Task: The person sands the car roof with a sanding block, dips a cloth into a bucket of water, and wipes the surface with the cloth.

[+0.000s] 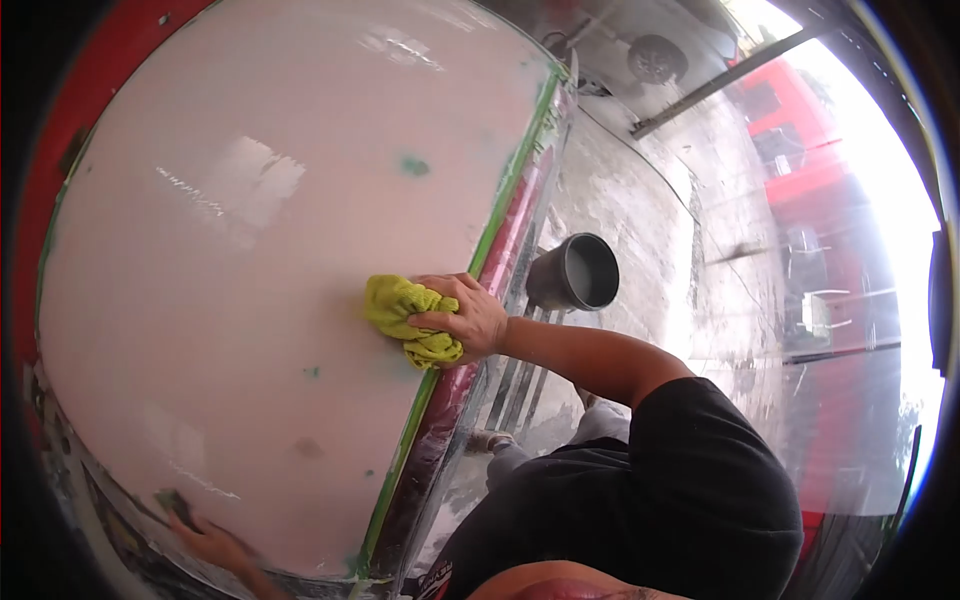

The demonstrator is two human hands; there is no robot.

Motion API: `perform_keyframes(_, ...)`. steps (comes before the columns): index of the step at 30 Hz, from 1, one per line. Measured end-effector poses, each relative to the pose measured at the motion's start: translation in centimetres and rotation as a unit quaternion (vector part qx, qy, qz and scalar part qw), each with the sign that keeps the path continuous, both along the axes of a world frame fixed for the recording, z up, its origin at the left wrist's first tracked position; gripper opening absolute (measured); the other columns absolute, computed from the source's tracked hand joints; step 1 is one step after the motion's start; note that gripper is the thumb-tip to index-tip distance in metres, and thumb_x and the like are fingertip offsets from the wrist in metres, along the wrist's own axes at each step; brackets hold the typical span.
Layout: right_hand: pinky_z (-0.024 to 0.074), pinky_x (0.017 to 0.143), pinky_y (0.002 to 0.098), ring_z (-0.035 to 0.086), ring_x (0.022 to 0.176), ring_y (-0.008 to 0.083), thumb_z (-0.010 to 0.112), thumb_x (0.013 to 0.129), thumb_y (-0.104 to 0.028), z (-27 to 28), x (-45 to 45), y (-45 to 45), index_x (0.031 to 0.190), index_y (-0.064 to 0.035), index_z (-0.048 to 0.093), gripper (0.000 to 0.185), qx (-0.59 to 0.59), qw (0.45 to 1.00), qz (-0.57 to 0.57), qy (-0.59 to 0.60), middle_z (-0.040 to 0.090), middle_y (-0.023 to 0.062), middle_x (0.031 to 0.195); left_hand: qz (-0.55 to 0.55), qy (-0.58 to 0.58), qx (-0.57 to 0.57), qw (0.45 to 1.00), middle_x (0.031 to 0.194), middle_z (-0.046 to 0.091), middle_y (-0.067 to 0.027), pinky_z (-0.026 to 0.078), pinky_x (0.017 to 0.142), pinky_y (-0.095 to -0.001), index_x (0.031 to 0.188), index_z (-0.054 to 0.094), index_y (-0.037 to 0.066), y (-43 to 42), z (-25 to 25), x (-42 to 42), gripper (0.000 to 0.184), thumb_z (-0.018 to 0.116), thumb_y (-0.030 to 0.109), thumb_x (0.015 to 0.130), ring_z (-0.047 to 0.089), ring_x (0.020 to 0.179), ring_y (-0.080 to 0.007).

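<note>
A crumpled yellow-green cloth (395, 308) is bunched under my right hand (463, 315), whose fingers are closed around it. It rests on a wide, pale pinkish panel (260, 370), close to the green-taped edge (400, 450). At the lower left, my left hand (212, 543) is on the panel's near corner, slightly blurred. Its fingers are on a small dark pad (175, 508), whose exact kind I cannot make out. Wet-looking glossy reflections and several small green spots show on the panel.
A black bucket (575, 272) of greyish liquid stands on the wet concrete floor (640, 210), right of the panel. Red bodywork (110, 50) borders the panel at the upper left. A car wheel (657, 59) shows at the top, and red vehicles (800, 130) farther right.
</note>
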State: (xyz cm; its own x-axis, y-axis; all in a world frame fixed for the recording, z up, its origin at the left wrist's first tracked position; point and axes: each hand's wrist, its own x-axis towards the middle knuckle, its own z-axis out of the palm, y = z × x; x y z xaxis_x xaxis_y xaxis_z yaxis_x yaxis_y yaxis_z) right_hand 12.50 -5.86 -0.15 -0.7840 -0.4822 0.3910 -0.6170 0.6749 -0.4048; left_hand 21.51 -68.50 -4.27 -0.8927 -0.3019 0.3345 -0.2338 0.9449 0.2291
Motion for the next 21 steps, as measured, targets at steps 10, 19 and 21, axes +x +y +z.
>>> perform_keyframes(10, 0.0397, 0.099, 0.0495, 0.047, 0.127, 0.035, 0.088, 0.06, -0.039, 0.1, 0.0, 0.0, 0.134, -0.0275, 0.05, 0.084, 0.004, 1.0, 0.007, -0.002, 0.041, 0.017, 0.141, 0.005, 0.001, 0.021, 1.0, 0.14, 0.051, -0.0242, 0.04, 0.104, -0.049, 0.14, 0.048, 0.0, 1.5, 2.3, -0.8, 0.047, 0.05, 0.029, 0.103, 0.049, 0.127, -0.0434)
perform_keyframes(19, 0.0386, 0.099, 0.0516, 0.046, 0.126, 0.0374, 0.088, 0.057, -0.034, 0.2, 0.3, 0.2, 0.136, -0.0235, 0.048, 0.089, 0.036, 0.999, -0.001, 0.007, 0.045, 0.0194, 0.14, 0.014, 0.031, 0.068, 0.997, 0.133, 0.058, -0.0226, 0.041, 0.102, -0.0448, 0.137, 0.052, 0.001, 5.5, 3.3, -2.4, 0.046, 0.06, 0.012, 0.094, 0.054, 0.123, -0.0399)
perform_keyframes(21, 0.0378, 0.098, 0.0552, 0.046, 0.124, 0.0411, 0.088, 0.055, -0.033, 0.0, 0.3, 0.0, 0.136, -0.0221, 0.047, 0.091, 0.044, 0.999, -0.006, 0.005, 0.046, 0.0227, 0.137, -0.046, 0.022, 0.027, 0.998, 0.137, 0.054, -0.0234, 0.037, 0.105, -0.0507, 0.137, 0.052, 0.003, 12.9, 3.0, 6.0, 0.047, 0.057, 0.017, 0.092, 0.051, 0.124, -0.0424)
